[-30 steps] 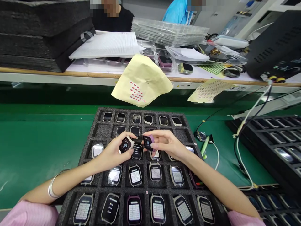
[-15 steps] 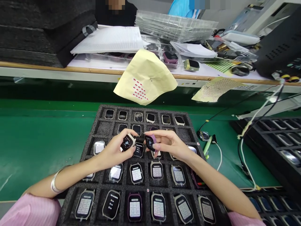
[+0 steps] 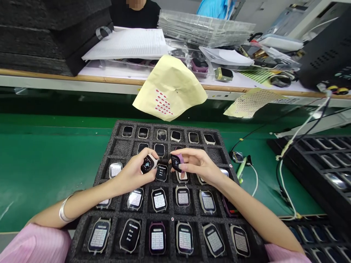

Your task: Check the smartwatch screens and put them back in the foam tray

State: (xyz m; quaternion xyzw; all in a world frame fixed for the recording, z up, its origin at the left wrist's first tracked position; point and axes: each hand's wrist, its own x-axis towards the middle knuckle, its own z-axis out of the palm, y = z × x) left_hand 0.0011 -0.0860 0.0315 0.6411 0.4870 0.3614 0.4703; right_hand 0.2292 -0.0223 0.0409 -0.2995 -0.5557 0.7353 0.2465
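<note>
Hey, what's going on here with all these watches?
A person is holding a small smartwatch in each hand, just above a black foam tray of watches set in rows of compartments. The left hand pinches a cream-cased watch, and the right hand pinches a purple-cased watch; the two watches are apart. Another person in a black shirt is beyond the far bench.

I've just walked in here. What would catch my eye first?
The black foam tray of smartwatches on the green bench stands out, with a left hand holding a cream-cased watch and a right hand holding a purple-cased watch above it. Beyond, a yellow sheet with red marks hangs before the far shelf.
</note>
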